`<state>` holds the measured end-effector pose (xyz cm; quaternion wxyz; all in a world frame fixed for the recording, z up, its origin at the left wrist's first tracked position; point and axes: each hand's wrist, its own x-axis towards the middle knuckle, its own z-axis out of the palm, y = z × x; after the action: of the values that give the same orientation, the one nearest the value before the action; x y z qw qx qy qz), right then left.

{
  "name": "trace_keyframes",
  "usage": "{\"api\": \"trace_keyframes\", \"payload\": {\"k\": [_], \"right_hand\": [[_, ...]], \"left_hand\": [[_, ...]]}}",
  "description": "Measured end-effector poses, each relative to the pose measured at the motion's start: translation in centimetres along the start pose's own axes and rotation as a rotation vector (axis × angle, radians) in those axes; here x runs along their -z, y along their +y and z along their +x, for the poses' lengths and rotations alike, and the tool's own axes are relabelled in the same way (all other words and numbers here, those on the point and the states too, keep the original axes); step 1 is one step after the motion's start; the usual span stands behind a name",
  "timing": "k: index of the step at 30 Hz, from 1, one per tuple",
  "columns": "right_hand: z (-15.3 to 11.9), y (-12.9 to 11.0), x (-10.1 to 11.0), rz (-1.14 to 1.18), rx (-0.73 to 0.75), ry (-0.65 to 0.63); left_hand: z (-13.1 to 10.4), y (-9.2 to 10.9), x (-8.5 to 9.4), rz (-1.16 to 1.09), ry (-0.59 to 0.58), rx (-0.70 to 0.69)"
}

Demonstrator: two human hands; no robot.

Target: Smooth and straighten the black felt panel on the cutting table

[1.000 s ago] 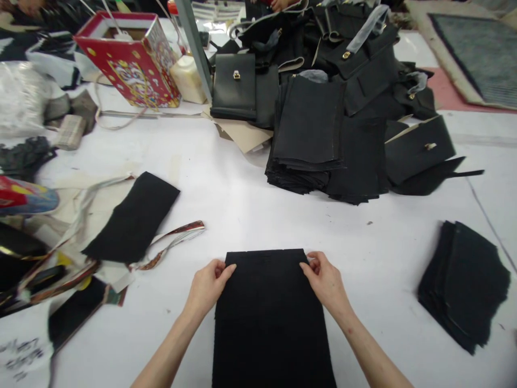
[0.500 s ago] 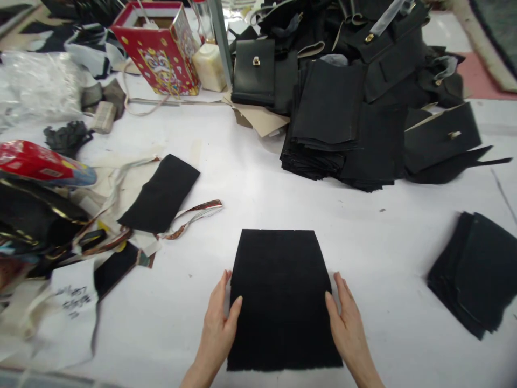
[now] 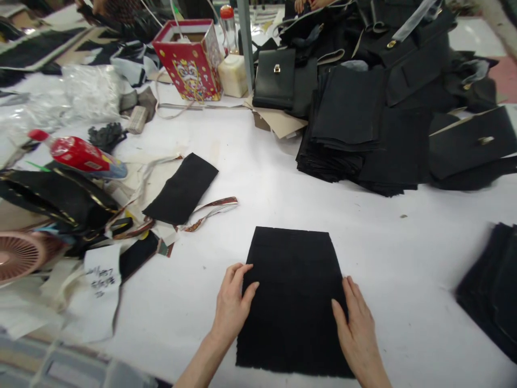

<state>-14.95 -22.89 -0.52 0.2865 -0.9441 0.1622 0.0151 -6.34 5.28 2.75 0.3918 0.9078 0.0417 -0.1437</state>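
Observation:
A flat black panel of fabric or leather [image 3: 293, 312], narrower at its far edge, lies on the white table in front of me. My left hand [image 3: 234, 299] rests at its left edge, thumb and fingertips on the panel, the fingers bent and apart. Along the right edge lies my right hand [image 3: 357, 318], fingers stretched out and the thumb on the panel. Neither hand grips it. To the right, partly out of view, sits a stack of black pieces [image 3: 490, 291]. A smaller black piece [image 3: 181, 188] lies to the left.
At the back right are stacked black panels [image 3: 349, 105] and a black flap with a metal clasp [image 3: 274, 78]. A red box [image 3: 188, 64] stands behind. On the left lie a red-labelled bottle [image 3: 83, 153], a pink fan [image 3: 20, 256] and a paper with writing [image 3: 99, 283]. Another person's hands [image 3: 309, 5] show at the top.
The view has swung left, so things appear further right. My left hand's fingers have moved from beside the panel onto its left edge. My right hand stays at the right edge.

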Motion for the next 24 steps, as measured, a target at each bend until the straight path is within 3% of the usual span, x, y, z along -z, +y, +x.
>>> {"api": "trace_keyframes", "payload": {"k": [7,13,18,24], "right_hand": [[1.7,-2.5,0.5,-0.118,0.095,-0.021],[2.6,-2.3,-1.3,-0.255,0.227,-0.020],[2.5,-1.1,-2.7,-0.315,0.265,-0.033],[2.5,-1.3,-2.6,-0.317,0.276,-0.034]], "left_hand": [[2.7,1.5,0.3,0.062,-0.106,0.000],[3.7,1.1,0.1,0.052,-0.162,0.019],[3.9,0.6,0.0,0.004,-0.155,0.007],[2.2,-0.5,0.6,-0.050,-0.053,0.040]]}}
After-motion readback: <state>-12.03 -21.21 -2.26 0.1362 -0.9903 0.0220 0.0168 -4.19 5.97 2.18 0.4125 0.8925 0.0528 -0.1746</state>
